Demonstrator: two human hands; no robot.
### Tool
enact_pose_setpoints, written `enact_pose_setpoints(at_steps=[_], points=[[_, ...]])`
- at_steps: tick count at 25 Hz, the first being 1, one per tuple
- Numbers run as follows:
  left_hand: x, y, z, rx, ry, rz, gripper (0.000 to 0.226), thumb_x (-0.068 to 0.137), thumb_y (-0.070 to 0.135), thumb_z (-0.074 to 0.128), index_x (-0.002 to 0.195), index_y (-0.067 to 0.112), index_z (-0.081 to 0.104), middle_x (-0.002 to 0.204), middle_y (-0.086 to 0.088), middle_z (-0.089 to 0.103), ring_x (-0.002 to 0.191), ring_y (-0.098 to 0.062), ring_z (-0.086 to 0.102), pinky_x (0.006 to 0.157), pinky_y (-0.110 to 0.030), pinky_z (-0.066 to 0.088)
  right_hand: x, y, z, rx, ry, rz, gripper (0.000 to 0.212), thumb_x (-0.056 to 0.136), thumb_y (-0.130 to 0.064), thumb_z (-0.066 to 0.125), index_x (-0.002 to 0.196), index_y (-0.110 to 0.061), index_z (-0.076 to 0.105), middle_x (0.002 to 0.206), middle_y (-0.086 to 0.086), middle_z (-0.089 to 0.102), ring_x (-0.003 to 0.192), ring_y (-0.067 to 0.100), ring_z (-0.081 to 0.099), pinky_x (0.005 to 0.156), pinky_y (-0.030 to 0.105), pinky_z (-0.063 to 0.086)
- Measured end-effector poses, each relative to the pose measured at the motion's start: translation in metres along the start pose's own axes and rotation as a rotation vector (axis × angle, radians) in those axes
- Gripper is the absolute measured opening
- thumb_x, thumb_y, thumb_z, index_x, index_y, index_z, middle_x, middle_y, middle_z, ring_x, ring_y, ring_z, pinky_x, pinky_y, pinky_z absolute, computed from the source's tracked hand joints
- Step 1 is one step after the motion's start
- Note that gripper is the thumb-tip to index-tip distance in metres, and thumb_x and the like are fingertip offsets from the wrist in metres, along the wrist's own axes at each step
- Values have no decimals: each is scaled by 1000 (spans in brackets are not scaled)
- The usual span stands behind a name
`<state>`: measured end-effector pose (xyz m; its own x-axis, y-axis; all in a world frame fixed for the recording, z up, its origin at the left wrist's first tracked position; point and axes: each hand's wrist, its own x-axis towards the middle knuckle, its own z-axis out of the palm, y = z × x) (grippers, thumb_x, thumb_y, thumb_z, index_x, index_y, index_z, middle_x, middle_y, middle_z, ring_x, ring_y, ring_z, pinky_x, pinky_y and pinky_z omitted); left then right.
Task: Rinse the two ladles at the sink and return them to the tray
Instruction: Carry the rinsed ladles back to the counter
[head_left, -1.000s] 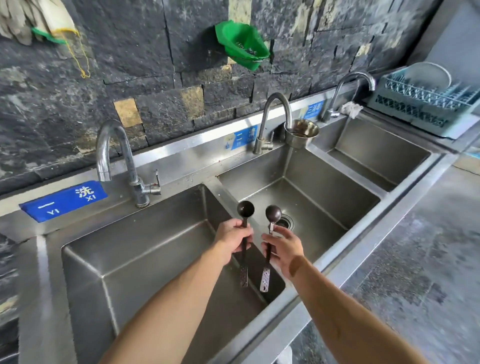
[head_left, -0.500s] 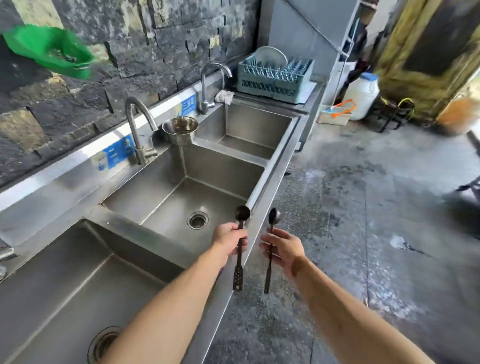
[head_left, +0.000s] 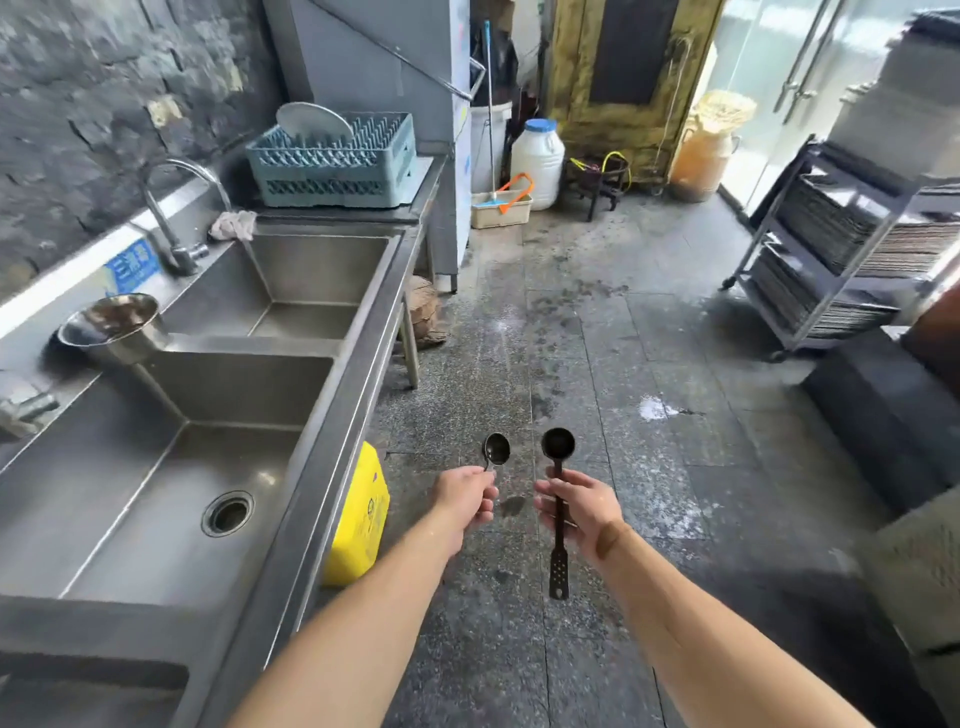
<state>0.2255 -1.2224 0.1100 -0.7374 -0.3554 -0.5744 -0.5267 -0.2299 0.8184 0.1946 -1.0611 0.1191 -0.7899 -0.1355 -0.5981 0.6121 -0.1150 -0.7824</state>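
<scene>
the floor (head_left: 597, 332) is the big worry. it looks wet and patchy ahead of your fingers, so you could slip as you walk, and both ladles would go flying. step slow.

next is the long steel sink (head_left: 171, 483), off to the left of your fingers. its hard edge runs close by your left arm. swing that arm wide and the ladle could bang on it and jump out of your grip.

the yellow can (head_left: 358, 519) sits under the sink edge, low and to the left of your fingers. a foot could catch it.

no tray shows here, so i cannot tell how far you must carry them.

now the small things. your left hand (head_left: 465, 501) has its fingers curled tight round the silver ladle (head_left: 497, 449), hiding most of the handle. your right hand (head_left: 582, 512) has its fingers wrapped round the middle of the black ladle (head_left: 557, 483), cup up, long handle hanging down below. if they are wet from rinsing, they could slide through. the two cups are near each other, not touching.
</scene>
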Motion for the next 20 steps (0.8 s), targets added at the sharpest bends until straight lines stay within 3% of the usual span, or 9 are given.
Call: enact_pose_setpoints(at_steps=[3, 7, 14, 20], points=[[4, 4, 68, 56, -41, -16, 11, 90, 13, 60, 96, 8, 68, 66, -2, 59, 47, -9, 46, 39, -18, 40, 2, -21, -66, 83, 77, -19, 28, 90, 4, 56, 118, 0, 61, 81, 9, 73, 54, 16, 66, 49, 25, 54], [3, 8, 147, 169, -132, -2, 9, 90, 8, 59, 86, 13, 66, 63, -1, 57, 45, -8, 45, 39, -18, 37, -2, -37, -143, 181, 183, -39, 30, 91, 5, 55, 120, -1, 59, 85, 10, 72, 60, 19, 64, 57, 29, 54], [-1, 0, 262, 364, -332, 24, 23, 91, 3, 57, 113, 10, 60, 66, -5, 56, 48, -11, 43, 37, -17, 35, -13, -42, -237, 351, 363, -79, 21, 91, 6, 53, 109, -1, 60, 73, 7, 72, 45, 12, 64, 42, 21, 49], [2, -3, 339, 464, -507, 19, 25, 88, -3, 60, 111, 7, 59, 68, -8, 57, 49, -11, 45, 35, -17, 35, -15, -42, -296, 426, 553, -98, 14, 92, 2, 53, 96, -8, 62, 79, 8, 70, 52, 14, 64, 47, 25, 52]])
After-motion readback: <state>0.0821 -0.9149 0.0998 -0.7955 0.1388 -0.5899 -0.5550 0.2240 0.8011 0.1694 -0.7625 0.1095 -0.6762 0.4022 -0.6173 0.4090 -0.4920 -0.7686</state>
